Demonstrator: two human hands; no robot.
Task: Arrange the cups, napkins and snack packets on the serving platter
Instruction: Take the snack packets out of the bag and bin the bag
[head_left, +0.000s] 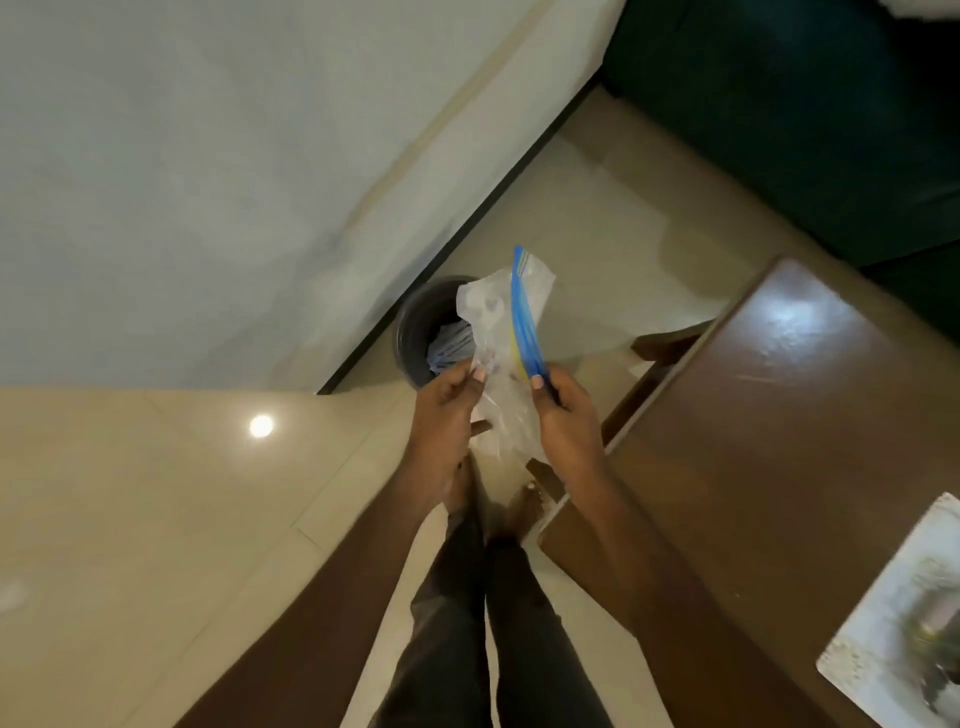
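Observation:
I stand on the floor and hold a clear plastic bag (498, 332) with a blue and yellow strip along one edge. My left hand (447, 410) pinches its left side and my right hand (563, 410) grips the blue strip. The bag hangs over a dark round bin (415, 322) by the wall. The pale serving platter (883, 623) lies on the brown table at the lower right, blurred, with something dark on it that I cannot make out.
The brown wooden table (779, 415) stands to my right, its corner close to my right arm. A dark green sofa (805, 130) fills the upper right. A white wall (208, 182) is on the left. My bare feet (498, 509) stand on beige tiles.

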